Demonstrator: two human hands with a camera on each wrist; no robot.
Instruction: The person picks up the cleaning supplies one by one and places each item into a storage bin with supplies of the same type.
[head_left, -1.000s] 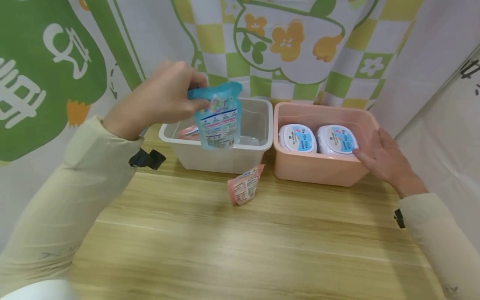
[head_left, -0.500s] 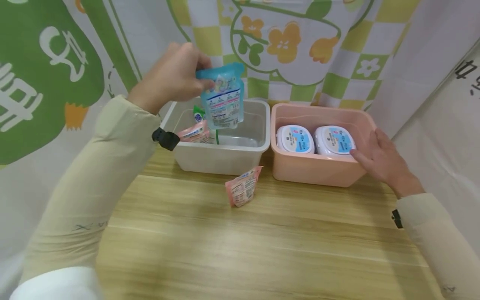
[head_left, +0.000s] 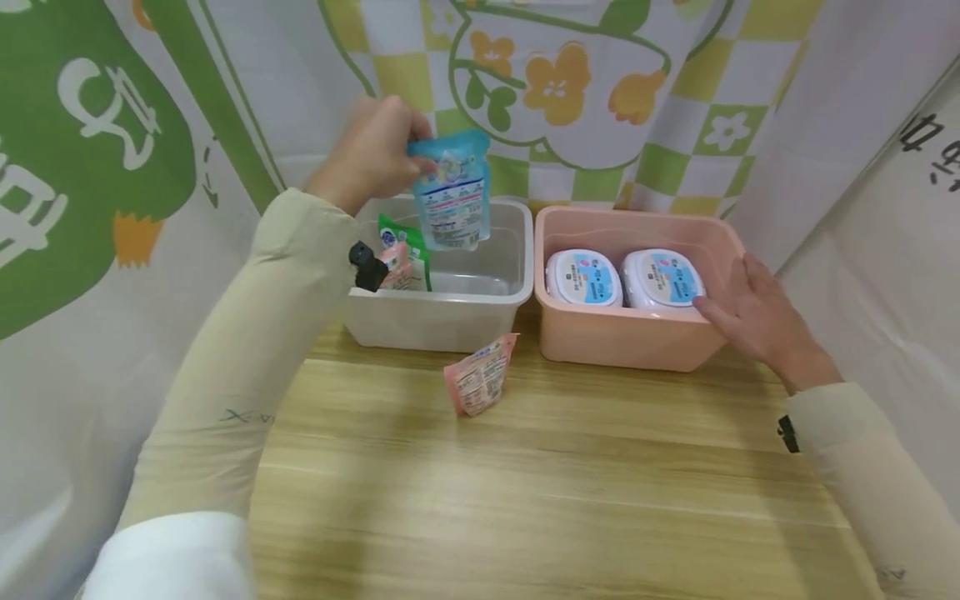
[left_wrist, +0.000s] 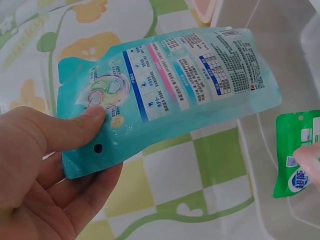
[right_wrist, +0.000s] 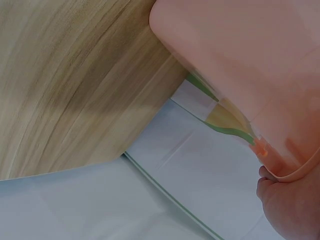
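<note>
My left hand point(head_left: 372, 154) pinches the top end of a blue refill pouch point(head_left: 454, 200), thumb on its printed face and fingers behind, as the left wrist view shows. The pouch hangs over the light grey bin point(head_left: 442, 321). Inside that bin a green pouch point(head_left: 420, 247) and a pink pouch point(head_left: 397, 265) lean at the left, partly covered by my wrist. My right hand point(head_left: 765, 321) rests at the right end of the pink bin point(head_left: 622, 337), its thumb stretched along the front rim. Two white lidded tubs, a left tub point(head_left: 585, 277) and a right tub point(head_left: 663, 277), stand in the pink bin.
Another pink pouch point(head_left: 481, 377) stands on the wooden table point(head_left: 540, 492) in front of the gap between the bins. A patterned curtain point(head_left: 570, 100) hangs directly behind both bins, and white cloth point(head_left: 892, 275) runs along the right side.
My left hand has lifted the blue pouch a little and carried it slightly right, uncovering more of the grey bin's inside and the green pouch. My right hand keeps its place on the pink bin.
</note>
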